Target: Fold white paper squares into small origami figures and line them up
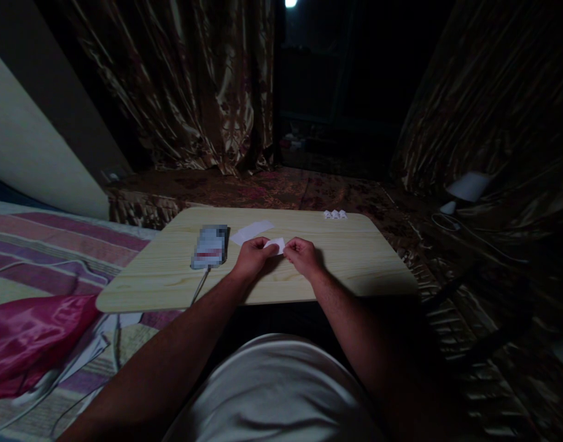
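Between my two hands is a small piece of white paper (275, 245), held just above the wooden table (341, 264). My left hand (252, 256) grips its left side, the thumb lying on top. At the right edge of the paper, the fingers of my right hand (302, 253) are pinched together on its corner. Behind my left hand, flat on the table, lie more white paper pieces (251, 232). A few small folded white paper shapes (335, 215) stand in a row near the far edge.
A phone (210, 247) with a white cable (199, 286) lies on the table's left part. Left of the table is a bed with a striped cover (129, 242) and a pink shiny cloth (37, 344). A white lamp (469, 186) stands at the right, beyond the table.
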Demonstrator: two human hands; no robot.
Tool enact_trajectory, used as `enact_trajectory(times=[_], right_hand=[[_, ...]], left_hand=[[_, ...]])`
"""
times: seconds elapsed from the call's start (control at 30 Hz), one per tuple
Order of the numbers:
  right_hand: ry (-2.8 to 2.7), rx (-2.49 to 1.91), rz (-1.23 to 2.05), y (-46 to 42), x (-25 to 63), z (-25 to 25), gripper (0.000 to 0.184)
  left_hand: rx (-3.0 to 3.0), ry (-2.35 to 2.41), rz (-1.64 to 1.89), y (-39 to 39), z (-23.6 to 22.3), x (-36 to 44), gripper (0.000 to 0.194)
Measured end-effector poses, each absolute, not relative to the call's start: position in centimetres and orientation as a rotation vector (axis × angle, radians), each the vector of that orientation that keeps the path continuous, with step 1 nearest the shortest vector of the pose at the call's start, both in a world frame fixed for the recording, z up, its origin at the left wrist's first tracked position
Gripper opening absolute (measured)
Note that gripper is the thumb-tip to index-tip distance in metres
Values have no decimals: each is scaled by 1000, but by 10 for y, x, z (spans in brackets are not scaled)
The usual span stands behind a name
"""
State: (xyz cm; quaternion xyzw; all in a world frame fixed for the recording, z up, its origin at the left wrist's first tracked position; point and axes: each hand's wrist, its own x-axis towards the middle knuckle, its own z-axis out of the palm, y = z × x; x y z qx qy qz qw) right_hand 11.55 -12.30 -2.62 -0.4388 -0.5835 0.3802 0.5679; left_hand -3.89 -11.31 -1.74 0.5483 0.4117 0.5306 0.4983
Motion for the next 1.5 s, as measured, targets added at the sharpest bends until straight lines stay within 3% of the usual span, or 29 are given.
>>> enact_trajectory(times=[0.17,0.47,0.87,1.5], right_hand=[[-1324,-1068,920,-123,116,-24,17],[-1326,-1073,932,-122,116,-24,17],[-1303,-1060,969,-119,117,-31,24],[-1395,-1084,898,-120,121,-29,19]], left_hand=[[1410,998,1156,-118,-13,-38,24],[1478,997,1074,-122,-10,-38,27],[1461,955,1145,-121,-8,-35,23],[1488,948,983,-119,-12,-38,24]])
